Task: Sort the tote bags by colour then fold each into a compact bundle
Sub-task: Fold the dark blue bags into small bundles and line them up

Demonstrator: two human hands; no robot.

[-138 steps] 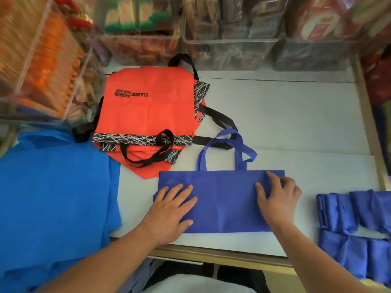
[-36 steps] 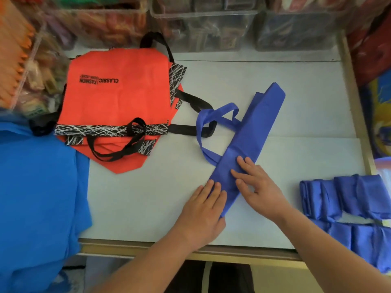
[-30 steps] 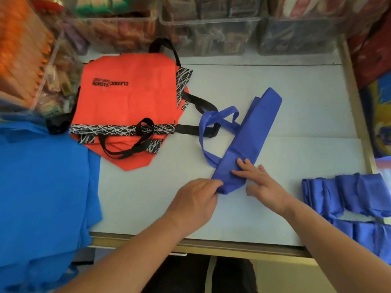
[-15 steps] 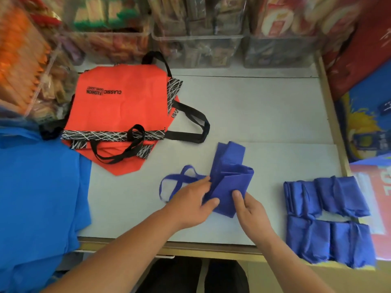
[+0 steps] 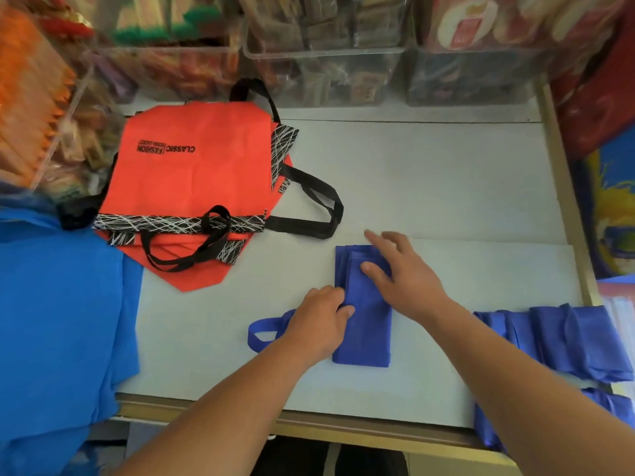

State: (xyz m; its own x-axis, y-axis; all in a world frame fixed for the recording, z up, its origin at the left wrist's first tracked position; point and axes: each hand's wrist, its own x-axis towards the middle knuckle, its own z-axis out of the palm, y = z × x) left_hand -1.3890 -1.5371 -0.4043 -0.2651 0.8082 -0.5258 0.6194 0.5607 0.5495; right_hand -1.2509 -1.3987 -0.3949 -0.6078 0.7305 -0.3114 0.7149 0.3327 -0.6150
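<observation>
Left grip (image 5: 319, 324) has its fingers curled on the bag (image 5: 366, 334), pinching the left edge. Right grip (image 5: 405, 280) is spread flat, pressing the far half onto the desk (image 5: 446, 187). Light, limp cloth that likely springs open, so pin the folds and take the edges. Handle (image 5: 263, 333) trails left of the pinch; bundles (image 5: 567, 338) lie to the right.
</observation>
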